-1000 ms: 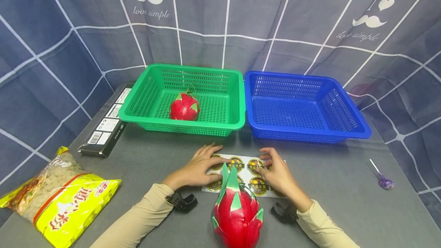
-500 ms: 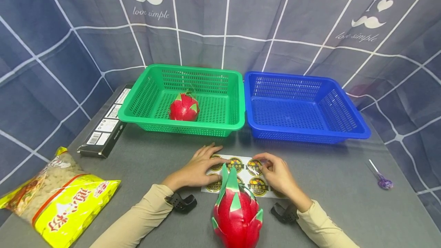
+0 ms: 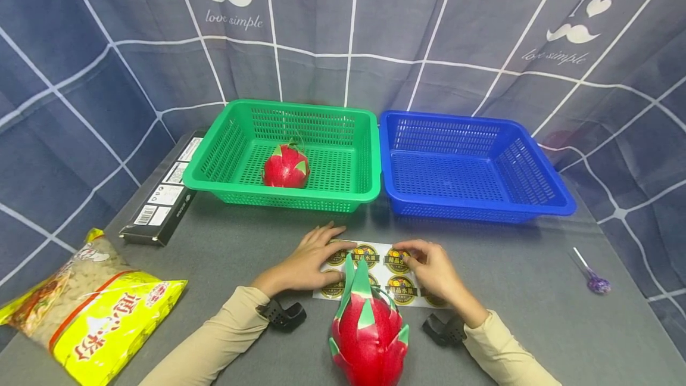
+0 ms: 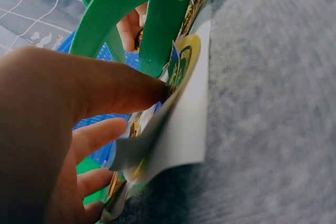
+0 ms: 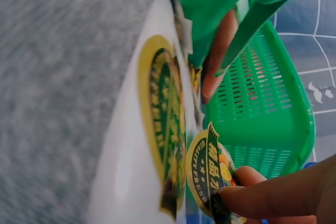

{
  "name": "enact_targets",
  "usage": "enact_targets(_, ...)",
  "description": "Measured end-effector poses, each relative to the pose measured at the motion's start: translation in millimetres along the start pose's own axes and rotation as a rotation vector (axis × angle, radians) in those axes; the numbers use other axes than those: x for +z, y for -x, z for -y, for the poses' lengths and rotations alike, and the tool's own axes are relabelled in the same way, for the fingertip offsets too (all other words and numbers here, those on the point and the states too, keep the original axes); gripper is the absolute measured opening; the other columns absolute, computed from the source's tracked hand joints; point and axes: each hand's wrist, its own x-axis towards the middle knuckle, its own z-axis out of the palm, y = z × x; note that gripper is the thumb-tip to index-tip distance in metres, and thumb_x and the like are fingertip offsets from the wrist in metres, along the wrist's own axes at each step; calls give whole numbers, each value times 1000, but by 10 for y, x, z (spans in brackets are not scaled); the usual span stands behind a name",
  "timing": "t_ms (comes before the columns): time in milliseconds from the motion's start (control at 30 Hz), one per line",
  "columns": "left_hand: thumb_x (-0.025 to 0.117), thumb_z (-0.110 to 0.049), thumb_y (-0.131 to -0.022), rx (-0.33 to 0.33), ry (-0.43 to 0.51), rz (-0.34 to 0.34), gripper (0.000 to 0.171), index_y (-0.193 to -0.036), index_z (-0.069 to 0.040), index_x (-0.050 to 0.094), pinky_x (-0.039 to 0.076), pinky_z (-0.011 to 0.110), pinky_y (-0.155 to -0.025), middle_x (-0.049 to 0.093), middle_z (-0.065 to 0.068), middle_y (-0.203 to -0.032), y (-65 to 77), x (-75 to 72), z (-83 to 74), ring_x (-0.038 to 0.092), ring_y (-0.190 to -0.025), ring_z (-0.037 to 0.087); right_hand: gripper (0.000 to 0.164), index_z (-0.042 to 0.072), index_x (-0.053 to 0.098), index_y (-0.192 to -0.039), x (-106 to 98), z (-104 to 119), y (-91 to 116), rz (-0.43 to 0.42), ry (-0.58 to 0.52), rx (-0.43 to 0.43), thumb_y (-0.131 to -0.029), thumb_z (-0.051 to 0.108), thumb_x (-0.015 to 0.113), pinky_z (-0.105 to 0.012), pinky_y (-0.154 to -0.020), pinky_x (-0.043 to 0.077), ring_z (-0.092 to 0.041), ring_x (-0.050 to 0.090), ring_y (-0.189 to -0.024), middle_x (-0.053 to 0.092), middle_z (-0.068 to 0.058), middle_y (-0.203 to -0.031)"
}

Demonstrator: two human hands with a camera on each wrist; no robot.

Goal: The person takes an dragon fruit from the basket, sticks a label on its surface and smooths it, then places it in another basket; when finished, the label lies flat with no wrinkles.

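Observation:
A white sheet of round gold-and-black fruit stickers (image 3: 377,267) lies on the grey table. On its left end rests my left hand (image 3: 308,261), fingers spread; in the left wrist view its thumb (image 4: 121,87) presses on the sheet. My right hand (image 3: 434,270) pinches one round sticker (image 5: 202,169) between thumb and finger, and the right wrist view shows this sticker standing away from the sheet. A large red dragon fruit (image 3: 370,338) with green leaf tips lies nearest me, its tips covering part of the sheet.
A green basket (image 3: 284,198) holding a smaller dragon fruit (image 3: 286,167) stands at the back, beside a blue basket (image 3: 471,210). To the left are a black box (image 3: 163,195) and a yellow bag of pasta (image 3: 102,308). A purple lollipop (image 3: 597,283) lies at right.
My right hand's fingers have closed from a looser pose into a pinch on the sticker at the sheet's upper right, and shifted slightly left. The left hand and dragon fruit stay put.

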Motion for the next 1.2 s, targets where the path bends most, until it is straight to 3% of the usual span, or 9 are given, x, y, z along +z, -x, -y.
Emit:
enact_targets(200, 61, -32, -79, -54, 111, 19, 64, -137, -19, 37, 13, 59, -108, 30, 11, -145, -13, -57, -8, 17, -138, 34, 31, 4, 64, -107, -66, 14, 1, 20, -137, 19, -77, -3, 62, -21, -75, 51, -23, 66, -88, 66, -17, -105)
enact_targets(333, 59, -29, -84, -138, 257, 0, 60, -138, -17, 35, 24, 56, -106, 37, 9, -140, -13, -166, -66, 29, -133, 28, 31, 4, 64, -109, -133, 60, 12, -5, -146, 17, -77, 0, 64, -26, -83, 51, -26, 65, -96, 65, -17, -108)
enact_targets(433, 59, -39, -85, -219, 308, -21, 63, -139, -21, 32, 32, 51, -103, 38, 2, -139, -6, -247, -147, 33, -131, 22, 32, 7, 64, -109, -182, 111, 27, -24, -138, 32, -77, 4, 66, -26, -78, 51, -26, 65, -95, 66, -15, -108)
enact_targets(533, 59, -53, -80, -284, 305, -30, 73, -141, -27, 27, 34, 51, -102, 35, -3, -142, 15, -310, -265, 31, -132, 20, 34, 9, 63, -111, -217, 163, 47, -25, -156, 54, -77, 8, 67, -25, -63, 51, -22, 66, -91, 66, -15, -106)
enact_targets(667, 56, -62, -77, -304, 274, -8, 80, -142, -36, 18, 37, 52, -99, 33, -2, -143, 60, -358, -456, 30, -132, 20, 36, 10, 62, -112, -241, 224, 86, -21, -202, 51, -77, 10, 69, -25, -54, 49, -10, 65, -81, 67, -15, -104)
enact_targets(833, 54, -68, -74, -301, 232, 89, 86, -142, -40, 11, 44, 49, -91, 37, 5, -138, 136, -361, -666, 40, -124, 21, 35, 10, 64, -110, -264, 295, 149, -47, -231, -8, -76, 8, 69, -19, -63, 47, -1, 60, -73, 67, -12, -103)
enact_targets(1033, 50, -72, -73, -332, 271, 267, 87, -142, -41, 7, 49, 49, -82, 35, 8, -142, 186, -294, -774, 46, -121, 28, 33, 10, 65, -108, -294, 379, 228, -65, -258, -80, -76, 7, 70, -17, -73, 49, -2, 58, -80, 65, -7, -104)
enact_targets(1200, 48, -72, -74, -327, 273, 354, 88, -143, -37, 8, 50, 39, -78, 55, 0, -123, 177, -215, -789, 54, -111, 16, 32, 10, 65, -107, -297, 444, 288, -46, -301, -116, -76, 7, 70, -18, -78, 50, -4, 60, -88, 64, -6, -105)
